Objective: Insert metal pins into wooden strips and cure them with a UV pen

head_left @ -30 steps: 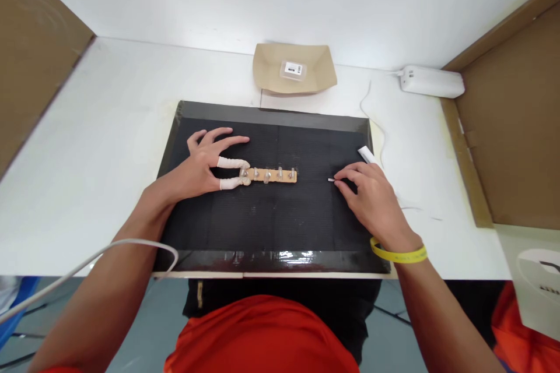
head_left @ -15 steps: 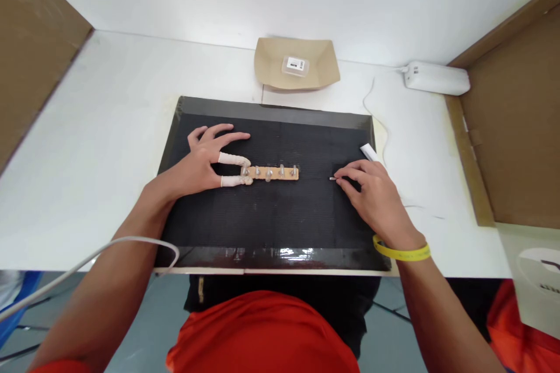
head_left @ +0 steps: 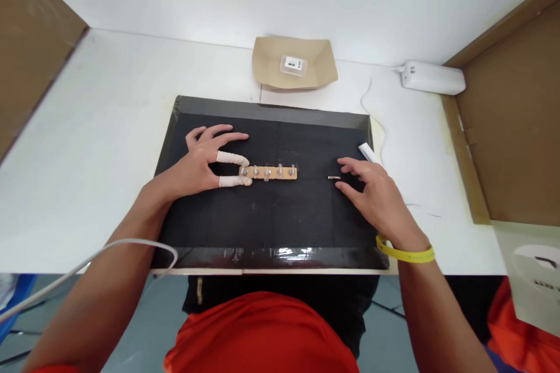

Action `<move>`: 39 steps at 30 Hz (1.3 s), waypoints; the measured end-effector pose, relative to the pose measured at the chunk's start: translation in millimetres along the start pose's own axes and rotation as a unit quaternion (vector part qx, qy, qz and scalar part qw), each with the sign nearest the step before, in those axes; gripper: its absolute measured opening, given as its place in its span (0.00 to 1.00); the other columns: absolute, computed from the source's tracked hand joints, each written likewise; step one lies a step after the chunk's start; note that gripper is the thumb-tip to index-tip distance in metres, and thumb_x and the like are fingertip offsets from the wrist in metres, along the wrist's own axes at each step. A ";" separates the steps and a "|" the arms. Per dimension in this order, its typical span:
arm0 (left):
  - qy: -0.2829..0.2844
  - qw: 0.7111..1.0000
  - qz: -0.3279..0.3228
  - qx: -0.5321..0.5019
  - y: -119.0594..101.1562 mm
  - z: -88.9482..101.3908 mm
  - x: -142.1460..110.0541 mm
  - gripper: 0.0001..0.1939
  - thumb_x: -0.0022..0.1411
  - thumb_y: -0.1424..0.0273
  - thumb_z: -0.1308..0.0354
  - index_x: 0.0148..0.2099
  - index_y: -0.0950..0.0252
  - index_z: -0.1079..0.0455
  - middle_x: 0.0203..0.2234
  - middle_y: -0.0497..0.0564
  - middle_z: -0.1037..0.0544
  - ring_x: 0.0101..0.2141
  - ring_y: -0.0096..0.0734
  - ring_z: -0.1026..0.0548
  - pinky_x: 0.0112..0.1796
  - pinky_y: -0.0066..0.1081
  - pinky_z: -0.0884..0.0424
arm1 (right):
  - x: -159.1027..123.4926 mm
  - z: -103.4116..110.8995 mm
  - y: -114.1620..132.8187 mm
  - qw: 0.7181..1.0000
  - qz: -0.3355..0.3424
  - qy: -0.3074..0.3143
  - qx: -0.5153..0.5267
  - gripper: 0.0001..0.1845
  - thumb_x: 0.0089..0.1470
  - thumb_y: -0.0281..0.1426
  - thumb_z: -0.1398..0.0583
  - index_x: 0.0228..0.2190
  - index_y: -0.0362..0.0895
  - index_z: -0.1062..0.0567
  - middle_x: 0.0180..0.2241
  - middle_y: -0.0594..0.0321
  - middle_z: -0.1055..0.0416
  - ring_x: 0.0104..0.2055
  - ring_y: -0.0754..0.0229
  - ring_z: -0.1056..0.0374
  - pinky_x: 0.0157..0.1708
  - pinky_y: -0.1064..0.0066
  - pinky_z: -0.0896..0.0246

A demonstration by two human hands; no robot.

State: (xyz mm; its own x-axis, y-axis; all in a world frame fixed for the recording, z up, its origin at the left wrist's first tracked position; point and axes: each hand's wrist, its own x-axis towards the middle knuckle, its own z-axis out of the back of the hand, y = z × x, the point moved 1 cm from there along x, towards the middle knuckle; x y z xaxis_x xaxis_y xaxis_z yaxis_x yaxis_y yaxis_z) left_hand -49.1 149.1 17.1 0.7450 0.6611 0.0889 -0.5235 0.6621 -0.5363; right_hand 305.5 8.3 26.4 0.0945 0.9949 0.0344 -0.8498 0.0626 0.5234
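A narrow tan strip point(head_left: 275, 173) lies on the black mat point(head_left: 280, 215), with several small clear or silvery pieces set along it. My left hand point(head_left: 203, 160) pinches the strip's left end between thumb and index finger. Both of these fingers wear white finger covers, and the other fingers are spread. Right of the strip, a small thin metallic piece point(head_left: 333, 178) rests on the mat, dark at its left end; its exact kind is too small to tell. My right hand point(head_left: 367, 186) is beside it, thumb and fingers apart, holding nothing.
A brown paper tray point(head_left: 266, 73) with a labelled clear plastic box point(head_left: 293, 65) stands behind the mat. A white object point(head_left: 368, 152) lies near my right hand. At the back right are a white power strip point(head_left: 433, 77) and a thin cord. Brown panels flank the white table.
My right hand has let go of the small metallic piece and its fingers have opened. The piece now lies on the mat. My left hand keeps its pinch on the strip.
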 end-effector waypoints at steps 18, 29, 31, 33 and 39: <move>0.004 1.000 0.006 0.004 -6.0 1.2 -0.9 0.16 0.74 0.55 0.41 0.41 0.55 0.16 0.66 0.47 0.26 0.70 0.51 0.38 0.71 0.58 0.61 | -84.2 -49.4 55.6 0.969 -0.025 -0.161 0.184 0.18 0.63 0.30 0.35 0.54 0.50 0.25 0.43 0.61 0.20 0.43 0.59 0.25 0.47 0.61 0.25; -0.045 0.999 -0.014 0.006 -10.3 4.5 -1.1 0.11 0.71 0.57 0.39 0.39 0.50 0.16 0.60 0.44 0.21 0.66 0.47 0.31 0.70 0.52 0.55 | -91.5 -54.1 47.0 0.969 -0.048 -0.177 0.166 0.29 0.63 0.32 0.35 0.63 0.50 0.35 0.44 0.61 0.20 0.44 0.57 0.27 0.46 0.60 0.27; -0.047 0.999 -0.005 -0.005 -9.7 7.1 -2.8 0.10 0.71 0.56 0.38 0.43 0.49 0.17 0.59 0.45 0.20 0.65 0.46 0.30 0.70 0.51 0.53 | -93.3 -54.0 43.8 0.970 -0.051 -0.172 0.161 0.29 0.63 0.32 0.35 0.63 0.50 0.35 0.44 0.61 0.20 0.43 0.57 0.27 0.46 0.60 0.28; -0.059 0.998 0.012 -0.016 -8.0 8.7 -4.4 0.11 0.70 0.55 0.36 0.50 0.49 0.19 0.59 0.47 0.20 0.64 0.45 0.28 0.69 0.50 0.50 | -94.5 -54.1 42.7 0.973 -0.051 -0.165 0.155 0.30 0.63 0.33 0.35 0.63 0.50 0.35 0.44 0.61 0.21 0.43 0.57 0.28 0.45 0.59 0.28; -0.165 0.986 -0.012 0.016 -1.2 -0.6 -1.1 0.12 0.71 0.55 0.36 0.39 0.53 0.17 0.51 0.48 0.16 0.56 0.45 0.21 0.64 0.52 0.43 | -84.4 -36.1 43.0 0.977 -0.024 -0.188 0.094 0.28 0.64 0.34 0.36 0.62 0.49 0.34 0.44 0.59 0.21 0.43 0.55 0.27 0.44 0.59 0.29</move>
State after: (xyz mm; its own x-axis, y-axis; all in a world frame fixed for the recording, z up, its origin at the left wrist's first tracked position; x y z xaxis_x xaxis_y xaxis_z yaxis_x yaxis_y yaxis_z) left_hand -49.0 147.4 17.2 0.5846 0.7203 0.3733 -0.5240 0.6865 -0.5040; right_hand 242.2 -70.2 15.3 0.3454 0.8900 0.2978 -0.7322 0.0571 0.6787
